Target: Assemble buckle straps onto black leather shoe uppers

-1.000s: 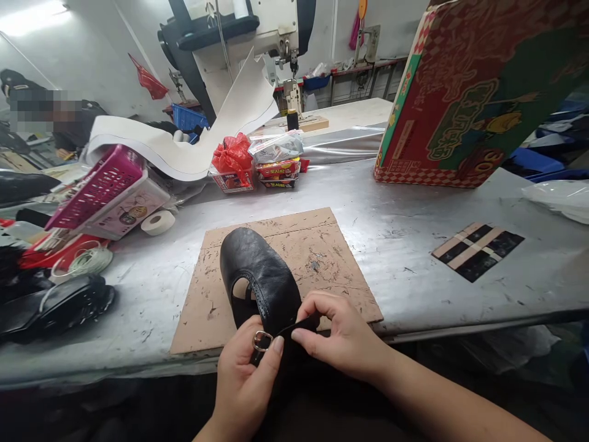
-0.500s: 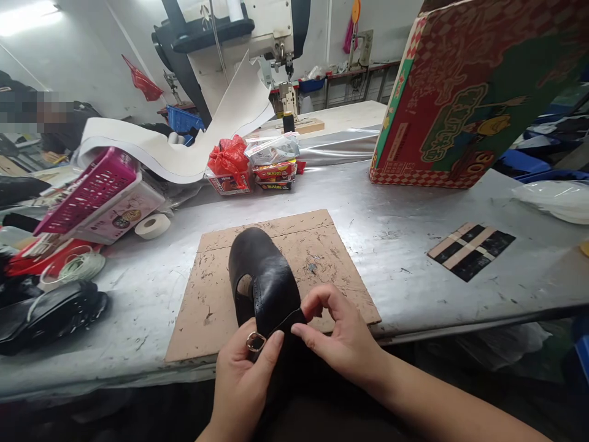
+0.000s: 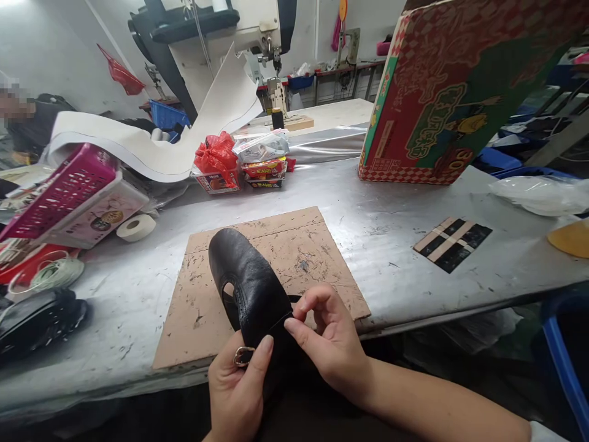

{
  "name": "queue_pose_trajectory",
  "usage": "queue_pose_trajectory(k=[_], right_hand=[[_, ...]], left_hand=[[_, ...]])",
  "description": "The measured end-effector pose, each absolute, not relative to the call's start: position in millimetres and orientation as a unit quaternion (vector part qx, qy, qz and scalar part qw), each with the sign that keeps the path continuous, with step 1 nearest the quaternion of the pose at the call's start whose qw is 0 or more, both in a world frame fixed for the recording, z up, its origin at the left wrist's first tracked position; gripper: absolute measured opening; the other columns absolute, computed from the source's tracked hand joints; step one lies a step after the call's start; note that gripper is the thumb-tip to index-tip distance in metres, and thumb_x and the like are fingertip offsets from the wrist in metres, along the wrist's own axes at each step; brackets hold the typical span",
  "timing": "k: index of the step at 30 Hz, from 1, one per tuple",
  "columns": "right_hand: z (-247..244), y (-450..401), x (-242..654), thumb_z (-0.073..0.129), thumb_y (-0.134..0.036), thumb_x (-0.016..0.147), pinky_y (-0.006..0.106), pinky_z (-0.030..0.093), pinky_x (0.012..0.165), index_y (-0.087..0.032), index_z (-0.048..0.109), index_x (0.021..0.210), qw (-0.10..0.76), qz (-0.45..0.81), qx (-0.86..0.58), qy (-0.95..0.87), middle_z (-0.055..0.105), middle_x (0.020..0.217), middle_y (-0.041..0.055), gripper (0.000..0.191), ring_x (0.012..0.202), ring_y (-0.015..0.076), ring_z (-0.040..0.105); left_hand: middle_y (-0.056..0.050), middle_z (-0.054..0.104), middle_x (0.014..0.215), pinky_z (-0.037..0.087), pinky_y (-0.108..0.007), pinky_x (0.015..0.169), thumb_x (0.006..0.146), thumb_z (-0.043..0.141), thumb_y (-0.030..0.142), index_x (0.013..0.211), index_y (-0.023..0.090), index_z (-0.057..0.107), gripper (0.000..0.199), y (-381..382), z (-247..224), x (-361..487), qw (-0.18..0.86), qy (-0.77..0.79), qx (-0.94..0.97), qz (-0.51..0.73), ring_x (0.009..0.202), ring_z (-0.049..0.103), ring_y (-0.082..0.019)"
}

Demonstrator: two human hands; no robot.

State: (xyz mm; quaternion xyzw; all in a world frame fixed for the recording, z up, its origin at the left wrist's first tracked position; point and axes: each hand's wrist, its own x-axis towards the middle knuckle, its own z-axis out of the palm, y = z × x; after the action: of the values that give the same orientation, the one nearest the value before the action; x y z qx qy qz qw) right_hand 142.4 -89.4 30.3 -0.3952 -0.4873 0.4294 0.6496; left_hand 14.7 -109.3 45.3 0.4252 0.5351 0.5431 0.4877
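1. The left hand (image 3: 237, 383) has its thumb and fingers pressed together, pinching the near end of a black leather shoe upper with a rounded shape and a stitched opening (image 3: 262, 282).
2. A small, rounded silver metal buckle (image 3: 243, 356) sits at this hand, between thumb and forefinger.
3. The right hand (image 3: 329, 341) pinches the upper's right edge between thumb and forefinger tips; its other fingers curl loosely.
4. The upper is tilted, its far end over a scuffed brown cardboard sheet (image 3: 294, 252), its near end towards the person; whether it touches the sheet cannot be told.
5. The sheet lies at the front edge of a silver-grey covered table (image 3: 381, 245).
6. Right of the sheet lies a flat black-and-tan striped piece (image 3: 453, 244); behind that stands a large red-and-green printed carton (image 3: 432, 123).
7. To the left, a white tape roll (image 3: 136, 228) rests near a magenta plastic basket (image 3: 69, 187).
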Motion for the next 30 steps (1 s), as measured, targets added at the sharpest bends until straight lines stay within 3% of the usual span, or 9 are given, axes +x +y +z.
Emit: queue_pose_trajectory(k=[4, 7, 13, 19, 24, 30], right_hand=[[31.1, -91.3, 138.7, 0.056, -0.016, 0.076, 0.025, 0.041, 0.061, -0.023, 0.043, 0.078, 0.662, 0.449, -0.393, -0.453, 0.048, 0.071, -0.0032, 0.015, 0.066, 0.0113, 0.048], [33.3, -91.7, 139.0, 0.059, -0.020, 0.074, 0.024, 0.041, 0.060, -0.023, 0.042, 0.080, 0.644, 0.498, -0.402, -0.419, 0.048, 0.070, -0.0037, 0.018, 0.064, 0.0111, 0.047], [40.7, -86.4, 143.5, 0.065, -0.025, 0.067, 0.026, 0.044, 0.063, -0.022, 0.049, 0.102, 0.563, 0.621, -0.403, -0.369, 0.051, 0.070, -0.0034, 0.038, 0.065, 0.0123, 0.050], [42.2, -82.5, 147.0, 0.066, -0.031, 0.067, 0.028, 0.044, 0.069, -0.018, 0.061, 0.084, 0.497, 0.678, -0.396, -0.369, 0.054, 0.072, -0.0009, 0.022, 0.069, 0.0132, 0.052], [42.7, -85.4, 151.7, 0.066, -0.021, 0.069, 0.025, 0.044, 0.063, -0.023, 0.051, 0.090, 0.571, 0.571, -0.401, -0.432, 0.054, 0.069, -0.0045, 0.026, 0.065, 0.0117, 0.051], [39.7, -84.3, 159.4, 0.059, -0.018, 0.080, 0.028, 0.048, 0.069, -0.023, 0.062, 0.101, 0.555, 0.402, -0.412, -0.600, 0.059, 0.073, -0.0015, 0.022, 0.069, 0.0129, 0.056]], left_hand=[[-0.001, 0.070, 0.067, 0.056, -0.030, 0.069, 0.068, 0.074, 0.029, 0.072, 0.020, 0.073, 0.011, -109.7, 44.3, 16.5, 0.496, 0.524, 0.410, 0.558, 0.064, 0.065, -0.019], [-0.005, 0.073, 0.082, 0.056, -0.035, 0.076, 0.070, 0.073, 0.030, 0.088, 0.021, 0.074, 0.020, -110.1, 44.7, 17.9, 0.515, 0.504, 0.413, 0.557, 0.079, 0.068, -0.026], [-0.005, 0.074, 0.089, 0.053, -0.039, 0.086, 0.070, 0.074, 0.031, 0.093, 0.023, 0.074, 0.024, -110.4, 38.5, 14.8, 0.523, 0.498, 0.386, 0.573, 0.091, 0.067, -0.029], [-0.006, 0.074, 0.082, 0.055, -0.039, 0.083, 0.067, 0.076, 0.032, 0.091, 0.020, 0.074, 0.026, -110.5, 37.4, 14.7, 0.526, 0.508, 0.361, 0.578, 0.090, 0.067, -0.029], [-0.007, 0.073, 0.091, 0.055, -0.037, 0.079, 0.065, 0.076, 0.038, 0.102, 0.018, 0.069, 0.042, -106.3, 46.9, 17.1, 0.569, 0.517, 0.327, 0.550, 0.088, 0.066, -0.029], [-0.010, 0.072, 0.091, 0.056, -0.035, 0.075, 0.068, 0.073, 0.042, 0.099, 0.015, 0.070, 0.041, -100.3, 47.8, 9.5, 0.559, 0.545, 0.394, 0.484, 0.087, 0.067, -0.029]])
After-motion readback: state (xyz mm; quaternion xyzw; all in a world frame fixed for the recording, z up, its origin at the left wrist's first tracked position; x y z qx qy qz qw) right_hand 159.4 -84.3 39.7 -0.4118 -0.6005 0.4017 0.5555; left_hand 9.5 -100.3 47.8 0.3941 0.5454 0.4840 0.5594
